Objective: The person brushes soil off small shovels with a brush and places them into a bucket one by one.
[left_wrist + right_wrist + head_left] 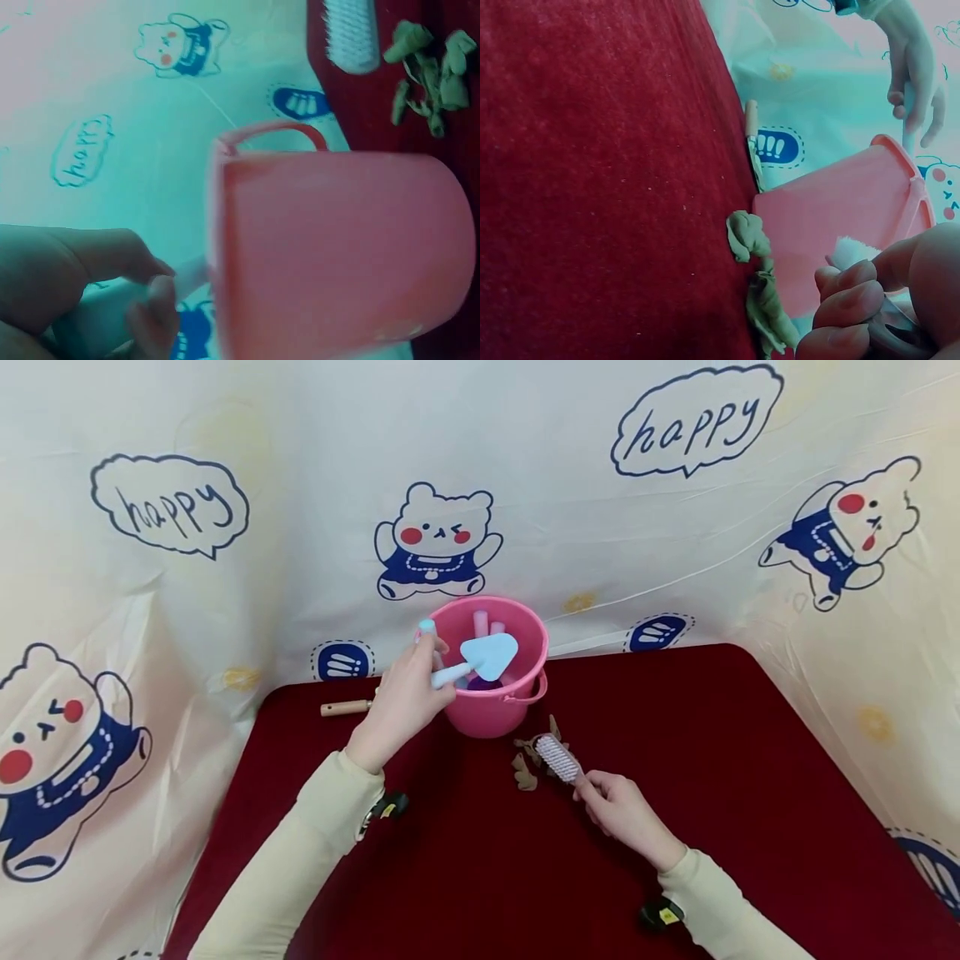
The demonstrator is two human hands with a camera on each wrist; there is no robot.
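My left hand [408, 689] is over the left rim of a pink bucket [487, 718], gripping a light blue toy trowel [491, 653] by its handle. The trowel's blade is above the bucket's mouth. A second light blue end [427, 627] shows by the fingertips; whether it belongs to another tool I cannot tell. Pink handles [481, 624] and something purple [483, 683] are inside the bucket. Right of the bucket, my right hand [626, 814] holds a brush [557, 757] with pale bristles, tilted above crumpled brown dry leaves [524, 773] on the table.
A dark red cloth covers the table [480, 877]. Left of the bucket lies a tool with a wooden handle [345, 707], its metal blade [755, 161] visible in the right wrist view. A pale printed curtain [322, 468] hangs behind and along the sides.
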